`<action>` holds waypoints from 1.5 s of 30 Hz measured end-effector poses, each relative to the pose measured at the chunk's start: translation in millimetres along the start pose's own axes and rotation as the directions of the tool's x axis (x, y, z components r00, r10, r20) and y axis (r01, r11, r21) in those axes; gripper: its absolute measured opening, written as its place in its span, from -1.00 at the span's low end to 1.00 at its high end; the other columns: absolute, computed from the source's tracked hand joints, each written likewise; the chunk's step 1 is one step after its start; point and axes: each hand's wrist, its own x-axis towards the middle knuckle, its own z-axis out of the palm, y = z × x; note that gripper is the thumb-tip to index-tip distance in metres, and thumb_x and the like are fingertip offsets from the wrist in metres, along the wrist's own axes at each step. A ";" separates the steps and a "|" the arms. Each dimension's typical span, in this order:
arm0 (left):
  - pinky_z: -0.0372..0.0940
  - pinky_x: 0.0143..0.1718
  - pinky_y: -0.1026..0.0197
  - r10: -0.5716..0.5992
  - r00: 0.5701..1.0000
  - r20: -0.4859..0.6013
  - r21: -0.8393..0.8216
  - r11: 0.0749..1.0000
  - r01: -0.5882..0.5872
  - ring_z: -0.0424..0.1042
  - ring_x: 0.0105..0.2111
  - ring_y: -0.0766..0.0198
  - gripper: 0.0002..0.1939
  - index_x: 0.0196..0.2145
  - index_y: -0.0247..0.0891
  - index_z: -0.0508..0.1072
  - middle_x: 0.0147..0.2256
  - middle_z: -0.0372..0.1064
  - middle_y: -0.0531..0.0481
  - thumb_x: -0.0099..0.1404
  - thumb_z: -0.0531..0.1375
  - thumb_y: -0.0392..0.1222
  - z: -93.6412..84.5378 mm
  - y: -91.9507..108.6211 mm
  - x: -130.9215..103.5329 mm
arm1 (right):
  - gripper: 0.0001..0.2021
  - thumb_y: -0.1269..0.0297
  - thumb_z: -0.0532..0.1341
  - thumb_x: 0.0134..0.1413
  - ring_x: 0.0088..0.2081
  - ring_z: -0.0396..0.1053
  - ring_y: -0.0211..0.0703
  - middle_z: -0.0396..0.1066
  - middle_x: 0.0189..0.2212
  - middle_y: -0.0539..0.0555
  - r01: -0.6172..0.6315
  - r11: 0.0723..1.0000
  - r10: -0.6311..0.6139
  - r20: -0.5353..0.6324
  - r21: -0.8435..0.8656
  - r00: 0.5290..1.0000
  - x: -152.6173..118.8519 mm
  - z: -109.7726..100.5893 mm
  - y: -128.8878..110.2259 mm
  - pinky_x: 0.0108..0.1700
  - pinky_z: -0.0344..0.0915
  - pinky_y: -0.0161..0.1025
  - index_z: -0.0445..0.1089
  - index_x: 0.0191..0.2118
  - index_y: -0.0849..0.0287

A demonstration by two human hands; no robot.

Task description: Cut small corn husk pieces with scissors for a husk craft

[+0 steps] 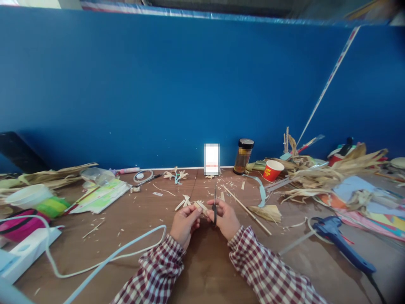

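Observation:
Near the middle of the brown table, my left hand (186,221) pinches a small piece of pale dried husk (201,206). Close beside it on the right, my right hand (224,217) has its fingers wrapped round dark-handled scissors (215,211), whose blades point up and away from me. The fingertips of my right hand also touch the husk piece. Just beyond my left hand lie some cut husk pieces (186,201). A folded husk (267,213) and a long thin stick (248,211) rest to the right of my hands.
A blue glue gun (344,242) lies at right, below piled husks (316,173). A red paper cup (273,170) and a dark-lidded jar (243,156) stand at the back. On the left are a white power strip (31,253), a looping cable (117,257) and a white bowl (29,195).

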 end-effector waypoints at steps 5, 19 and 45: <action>0.15 -0.72 0.51 -0.039 0.997 -0.062 -0.043 0.998 0.037 0.18 -0.73 0.54 -0.73 -0.54 -0.36 0.41 -0.71 0.22 0.16 -0.15 0.35 -0.14 -0.2 1.2 0.8 | -0.59 0.16 0.32 -0.29 -0.60 0.28 -0.28 0.36 -0.65 -0.07 -0.011 1.000 0.011 -0.079 0.000 0.997 0.5 -0.8 -2.0 -0.62 0.13 -0.39 0.26 -0.25 0.22; 0.24 -0.69 0.47 -0.049 0.991 -0.128 -0.067 0.997 0.040 0.26 -0.69 0.52 -0.83 -0.45 -0.39 0.46 -0.50 0.42 -0.03 -0.06 0.30 -0.27 -0.8 2.2 1.8 | -0.60 0.18 0.30 -0.26 -0.57 0.30 -0.26 0.37 -0.61 -0.05 0.028 1.000 -0.028 -0.066 -0.009 0.997 -0.5 -1.4 -2.5 -0.54 0.21 -0.33 0.26 -0.24 0.21; 0.09 -0.69 0.44 0.249 0.932 -0.264 0.149 0.965 -0.216 0.15 -0.73 0.50 -0.71 -0.49 -0.32 0.49 -0.74 0.22 0.18 -0.19 0.34 -0.09 -27.1 26.8 13.5 | -0.65 0.21 0.25 -0.18 -0.57 0.21 -0.28 0.30 -0.60 -0.06 0.103 0.976 -0.129 -0.127 -0.192 0.983 3.5 -5.4 0.8 -0.53 0.16 -0.34 0.27 -0.20 0.20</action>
